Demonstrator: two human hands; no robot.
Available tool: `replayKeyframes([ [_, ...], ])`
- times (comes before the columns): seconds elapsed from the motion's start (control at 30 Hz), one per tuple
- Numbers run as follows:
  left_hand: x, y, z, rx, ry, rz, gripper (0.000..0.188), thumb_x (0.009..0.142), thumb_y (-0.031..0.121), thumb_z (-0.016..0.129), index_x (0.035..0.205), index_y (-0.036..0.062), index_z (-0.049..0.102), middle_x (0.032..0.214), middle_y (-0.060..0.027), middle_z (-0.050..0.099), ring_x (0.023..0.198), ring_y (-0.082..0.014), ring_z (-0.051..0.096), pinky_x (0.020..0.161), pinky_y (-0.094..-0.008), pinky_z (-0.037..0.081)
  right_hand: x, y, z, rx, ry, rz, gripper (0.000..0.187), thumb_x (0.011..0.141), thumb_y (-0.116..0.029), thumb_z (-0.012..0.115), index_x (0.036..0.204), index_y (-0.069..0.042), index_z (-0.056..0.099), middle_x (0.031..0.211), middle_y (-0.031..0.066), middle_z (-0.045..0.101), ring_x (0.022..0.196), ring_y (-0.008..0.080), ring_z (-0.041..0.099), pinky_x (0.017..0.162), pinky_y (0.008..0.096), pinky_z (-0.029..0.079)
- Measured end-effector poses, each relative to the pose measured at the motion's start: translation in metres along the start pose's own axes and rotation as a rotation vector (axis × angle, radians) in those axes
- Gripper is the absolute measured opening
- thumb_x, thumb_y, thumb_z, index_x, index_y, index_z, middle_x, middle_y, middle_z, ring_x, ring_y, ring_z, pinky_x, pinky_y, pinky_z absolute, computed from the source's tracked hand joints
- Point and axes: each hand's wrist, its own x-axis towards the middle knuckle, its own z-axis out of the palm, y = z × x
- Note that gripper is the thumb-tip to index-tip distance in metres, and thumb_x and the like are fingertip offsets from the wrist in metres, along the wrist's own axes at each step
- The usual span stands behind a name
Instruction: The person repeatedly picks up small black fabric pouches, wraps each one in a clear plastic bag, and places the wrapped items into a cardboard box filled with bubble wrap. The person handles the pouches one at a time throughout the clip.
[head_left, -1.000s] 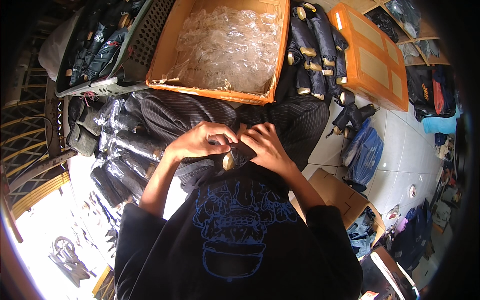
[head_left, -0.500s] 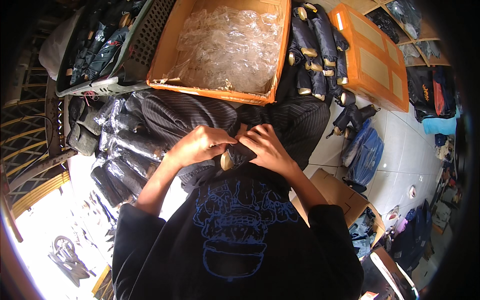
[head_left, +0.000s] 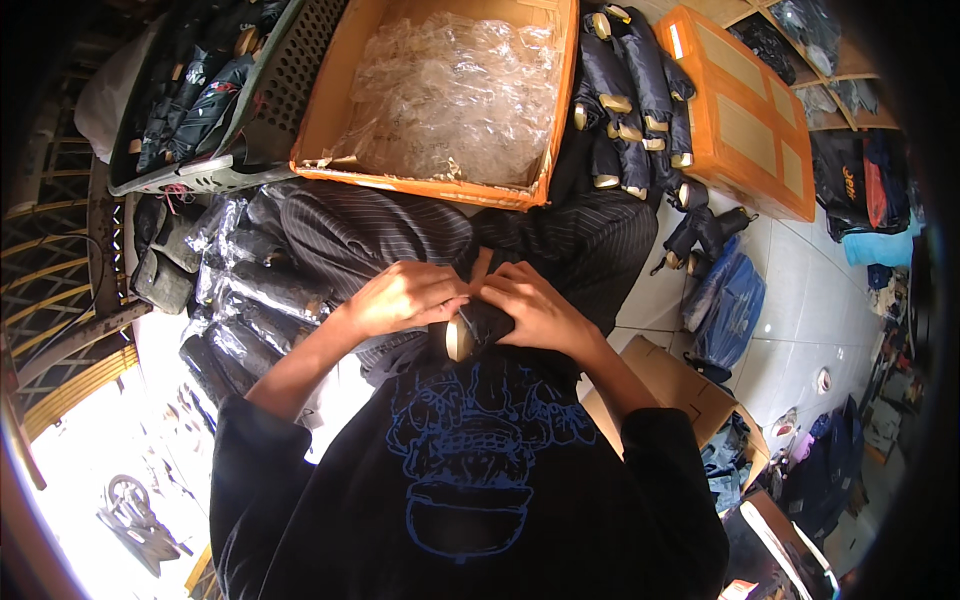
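In my lap, close to my shirt, lies a black folding umbrella [head_left: 486, 324] with a pale, rounded end [head_left: 459, 340] pointing toward me. My left hand [head_left: 412, 298] is closed, its thumb and fingers pinching the dark fabric at the umbrella's upper side. From the other side my right hand [head_left: 532, 308] wraps round the umbrella, its fingertips meeting those of the left. What exactly the fingertips pinch is hidden. Just ahead of my crossed legs, an orange-edged cardboard box [head_left: 425, 188] holds clear plastic sleeves [head_left: 450, 95].
Rolled black umbrellas [head_left: 640, 80] with pale ends are piled right of the box, beside an orange-taped carton [head_left: 745, 120]. Plastic-wrapped dark umbrellas [head_left: 265, 290] lie at my left. A dark crate [head_left: 285, 95] stands far left. An open carton [head_left: 675, 385] sits near my right elbow.
My left hand has turned and its fingers now lie closer to the right hand's. The umbrella's pale end has shifted slightly and shows more fully.
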Motion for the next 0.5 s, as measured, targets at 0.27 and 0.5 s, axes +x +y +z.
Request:
replayKeyframes([
  [0.27,0.010,0.009,-0.023,-0.427,-0.123,-0.192,0.011,0.085,0.005,0.070,0.096,0.0015,0.069,0.093,-0.0100,0.069,0.086,-0.0260,0.067,0.074,-0.0366,0.055,0.004,-0.003,0.006,-0.041,-0.032,-0.045,0.051,0.066,-0.021,0.078,0.114,-0.013,0.062,0.105,0.0000,0.064,0.105,0.0210,0.056,0.088,0.0387,0.039],
  [0.5,0.004,0.009,-0.021,-0.424,-0.183,-0.163,0.026,0.077,-0.007,0.069,0.101,0.0028,0.068,0.094,-0.0089,0.067,0.086,-0.0258,0.067,0.075,-0.0358,0.055,0.006,-0.002,0.007,-0.147,-0.057,-0.062,0.052,0.066,-0.021,0.079,0.114,-0.016,0.062,0.102,-0.0019,0.063,0.105,0.0193,0.055,0.088,0.0395,0.038],
])
